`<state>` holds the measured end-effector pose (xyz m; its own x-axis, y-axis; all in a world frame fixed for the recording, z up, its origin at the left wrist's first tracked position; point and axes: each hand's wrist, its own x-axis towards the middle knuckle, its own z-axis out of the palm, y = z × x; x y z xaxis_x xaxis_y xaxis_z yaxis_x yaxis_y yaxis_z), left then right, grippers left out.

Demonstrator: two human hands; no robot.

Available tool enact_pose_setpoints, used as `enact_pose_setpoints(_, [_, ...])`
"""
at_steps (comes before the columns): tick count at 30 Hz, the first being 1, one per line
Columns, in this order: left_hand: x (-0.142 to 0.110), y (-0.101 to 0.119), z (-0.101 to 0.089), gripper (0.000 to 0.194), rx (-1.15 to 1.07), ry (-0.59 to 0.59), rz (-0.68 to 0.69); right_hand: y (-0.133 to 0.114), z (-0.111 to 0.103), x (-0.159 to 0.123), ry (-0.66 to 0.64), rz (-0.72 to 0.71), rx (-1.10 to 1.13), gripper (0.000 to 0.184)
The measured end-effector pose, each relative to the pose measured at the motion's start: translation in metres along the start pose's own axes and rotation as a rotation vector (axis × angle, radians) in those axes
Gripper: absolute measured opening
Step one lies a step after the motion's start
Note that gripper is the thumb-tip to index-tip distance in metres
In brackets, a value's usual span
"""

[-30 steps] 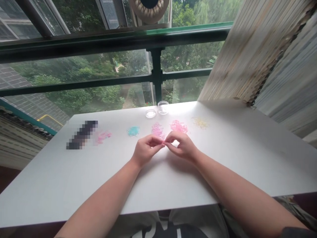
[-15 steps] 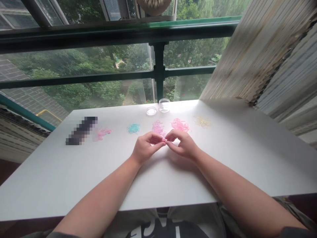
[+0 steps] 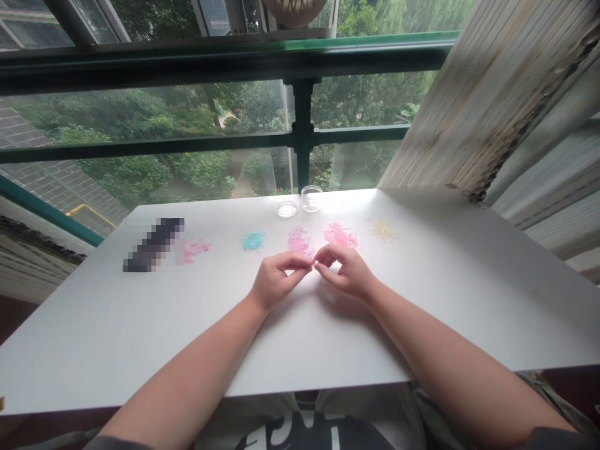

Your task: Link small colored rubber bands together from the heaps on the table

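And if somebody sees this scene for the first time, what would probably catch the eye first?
Probably the left hand and right hand, close together over the middle of the white table; anything pinched there is too small to make out. Next, a turquoise pile left of centre, a bright pink pile just beyond the right hand and a pale yellow pile farther right. Then a dark pixelated patch at the table's left.
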<state>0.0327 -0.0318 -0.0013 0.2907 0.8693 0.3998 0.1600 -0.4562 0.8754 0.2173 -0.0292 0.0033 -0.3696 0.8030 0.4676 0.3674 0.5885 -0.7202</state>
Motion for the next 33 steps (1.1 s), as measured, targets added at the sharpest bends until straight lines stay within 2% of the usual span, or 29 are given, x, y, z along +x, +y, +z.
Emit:
enact_pose_setpoints(5, [0.0032, 0.0005, -0.0030, 0.009, 0.078, 0.000, 0.072, 0.0004, 0.0007, -0.0004, -0.046, -0.026, 0.009, 0.004])
enact_pose_setpoints(10, [0.0029, 0.0006, -0.0029, 0.009, 0.076, 0.004, 0.026, 0.0003, 0.0001, -0.0003, -0.074, -0.043, 0.005, 0.002])
enact_pose_setpoints(33, [0.0024, -0.0007, -0.0028, 0.018, 0.079, -0.027, -0.078, 0.0005, -0.0012, -0.0001, -0.039, -0.041, 0.011, 0.004])
